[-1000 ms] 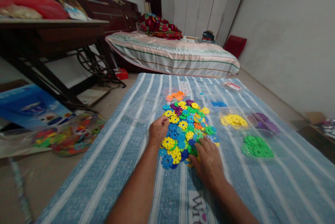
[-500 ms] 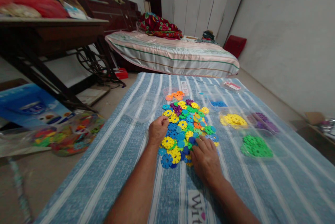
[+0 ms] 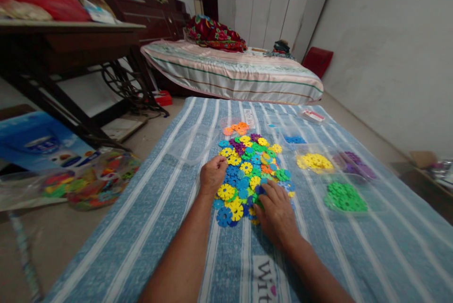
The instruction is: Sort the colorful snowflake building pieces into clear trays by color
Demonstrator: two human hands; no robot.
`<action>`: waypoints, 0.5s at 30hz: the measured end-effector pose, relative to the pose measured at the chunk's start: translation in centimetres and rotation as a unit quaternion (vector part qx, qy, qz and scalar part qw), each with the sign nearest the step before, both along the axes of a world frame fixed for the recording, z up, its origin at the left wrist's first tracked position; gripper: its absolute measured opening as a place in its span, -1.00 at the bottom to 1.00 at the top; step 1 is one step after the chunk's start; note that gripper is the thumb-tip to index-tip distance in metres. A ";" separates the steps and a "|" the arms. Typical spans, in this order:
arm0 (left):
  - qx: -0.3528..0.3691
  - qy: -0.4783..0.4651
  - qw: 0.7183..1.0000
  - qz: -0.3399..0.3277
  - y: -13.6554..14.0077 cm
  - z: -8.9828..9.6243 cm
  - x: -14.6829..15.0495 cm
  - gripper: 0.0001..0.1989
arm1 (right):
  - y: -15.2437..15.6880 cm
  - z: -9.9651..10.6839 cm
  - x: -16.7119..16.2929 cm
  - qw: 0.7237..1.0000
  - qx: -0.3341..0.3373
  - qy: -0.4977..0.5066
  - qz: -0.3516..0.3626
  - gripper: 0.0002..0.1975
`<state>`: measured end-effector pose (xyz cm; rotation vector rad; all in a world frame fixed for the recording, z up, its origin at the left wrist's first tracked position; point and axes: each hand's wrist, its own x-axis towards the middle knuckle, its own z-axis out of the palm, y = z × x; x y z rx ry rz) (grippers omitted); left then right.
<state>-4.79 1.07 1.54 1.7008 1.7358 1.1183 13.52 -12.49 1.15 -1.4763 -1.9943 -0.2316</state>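
Note:
A heap of flat, notched plastic building discs (image 3: 247, 167) in yellow, blue, green, purple and orange lies in the middle of the cloth-covered table (image 3: 170, 199). At the heap's left edge my left hand (image 3: 212, 174) rests with thumb and fingers pinched together; whatever is between them is hidden. My right hand (image 3: 278, 208) reaches over the heap's near right side. Its fingers are bent and closed on a dark blue disc (image 3: 260, 189), and green discs show beside the thumb.
Right of the heap stand clear boxes with yellow discs (image 3: 314, 162), green discs (image 3: 346, 197), purple discs (image 3: 356, 164) and blue discs (image 3: 295, 139). Orange discs (image 3: 240, 128) lie beyond the heap. A clear plastic container (image 3: 191, 147) sits at left. A bed (image 3: 230, 71) stands behind.
My right hand's fingers have shifted slightly at the dark blue discs, and more green shows by the thumb. My left hand stays in place. The view has moved very slightly.

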 end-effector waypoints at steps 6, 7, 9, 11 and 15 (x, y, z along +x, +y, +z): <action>0.004 0.006 1.000 -0.002 0.0 0.0 0.1 -0.74 | 0.0 0.3 -0.1 1.000 -0.025 0.013 0.000 -0.95; 0.005 0.005 1.000 -0.002 0.0 0.0 0.0 -0.74 | 0.0 0.3 -0.1 1.000 -0.020 0.016 0.005 -0.95; 0.005 0.004 1.000 -0.002 0.0 0.0 0.0 -0.74 | -0.1 0.2 -0.1 1.000 -0.005 0.024 0.014 -0.92; 0.005 0.004 1.000 -0.003 0.0 0.0 0.0 -0.74 | -0.2 0.2 -0.1 0.999 0.014 0.033 0.024 -0.90; 0.005 0.004 1.000 -0.003 0.0 0.1 0.0 -0.75 | 0.0 0.5 0.3 0.995 0.075 0.054 0.033 -0.87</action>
